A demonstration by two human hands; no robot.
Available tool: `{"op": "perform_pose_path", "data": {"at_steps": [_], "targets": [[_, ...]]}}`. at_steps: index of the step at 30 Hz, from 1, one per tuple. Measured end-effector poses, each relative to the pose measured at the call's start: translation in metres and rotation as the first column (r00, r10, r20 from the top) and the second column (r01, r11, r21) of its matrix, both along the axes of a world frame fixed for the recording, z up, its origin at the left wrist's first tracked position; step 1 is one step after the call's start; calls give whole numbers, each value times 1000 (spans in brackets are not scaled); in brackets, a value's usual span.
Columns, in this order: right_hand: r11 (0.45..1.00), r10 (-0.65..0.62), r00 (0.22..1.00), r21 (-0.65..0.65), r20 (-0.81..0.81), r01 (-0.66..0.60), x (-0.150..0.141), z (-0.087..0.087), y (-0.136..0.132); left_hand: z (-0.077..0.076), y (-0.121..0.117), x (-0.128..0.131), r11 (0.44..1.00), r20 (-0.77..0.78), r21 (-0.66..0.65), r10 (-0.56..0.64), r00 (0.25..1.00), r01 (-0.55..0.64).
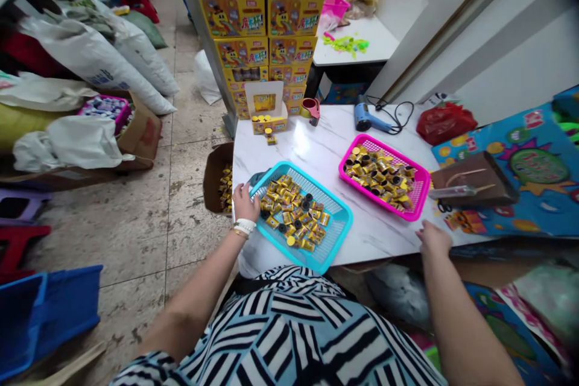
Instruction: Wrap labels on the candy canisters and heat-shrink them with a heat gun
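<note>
My left hand (246, 204), with a white bracelet at the wrist, is at the left corner of the turquoise basket (337, 247). Its fingers are apart beside the rim; I cannot tell whether they touch it. Small yellow-wrapped cups (287, 202), some showing black ends, lie loose in that basket. My right hand (435, 239) is at the table's front edge, just below the near right corner of the pink basket (427, 196). Its fingers are curled, and whatever they hold, if anything, is hidden. More of the yellow cups (377, 175) fill the pink basket.
Behind the baskets stand an open display box (270, 123), a red tape dispenser (311, 110) and a blue heat gun (371, 119) with its cord. Yellow cartons (235, 15) are stacked beyond. Scissors (444, 206) and a brown box (474, 181) lie right. A carton (212, 178) stands left.
</note>
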State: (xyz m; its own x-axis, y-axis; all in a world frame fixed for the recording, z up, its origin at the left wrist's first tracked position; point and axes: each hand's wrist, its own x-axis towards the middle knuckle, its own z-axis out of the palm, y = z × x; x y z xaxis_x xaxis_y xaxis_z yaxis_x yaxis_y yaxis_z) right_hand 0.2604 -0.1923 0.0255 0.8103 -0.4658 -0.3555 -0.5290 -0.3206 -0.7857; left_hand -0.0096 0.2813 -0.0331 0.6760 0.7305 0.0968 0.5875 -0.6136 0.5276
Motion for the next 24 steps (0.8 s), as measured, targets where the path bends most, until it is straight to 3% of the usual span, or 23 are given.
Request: {"op": "perform_pose_path", "data": {"at_steps": [3,8,11,16,19,22,24], "targets": [[998,-64,993,-25,-98,62,27,-11,-6,0,-1,18,1000,-52,-19,-19,998,18],[991,51,968,133,-245,-19,33,-37,0,11,2,64,995,-61,-9,-95,994,95],[972,156,924,220,-349,-81,26,-42,-2,17,-33,77,989,-81,1,-148,986,149],[924,363,835,279,-414,-264,6,-32,-11,12,-109,62,909,-225,-151,-415,881,389],[832,555,713,301,-429,-466,-16,-23,-8,9,-117,55,884,-312,-235,-463,829,405],[656,745,545,278,-384,-701,-36,-18,19,10,-99,57,878,-367,-288,-470,803,382],[524,838,463,188,-289,-831,-45,-16,54,10,-85,63,893,-412,-291,-441,797,343]]}}
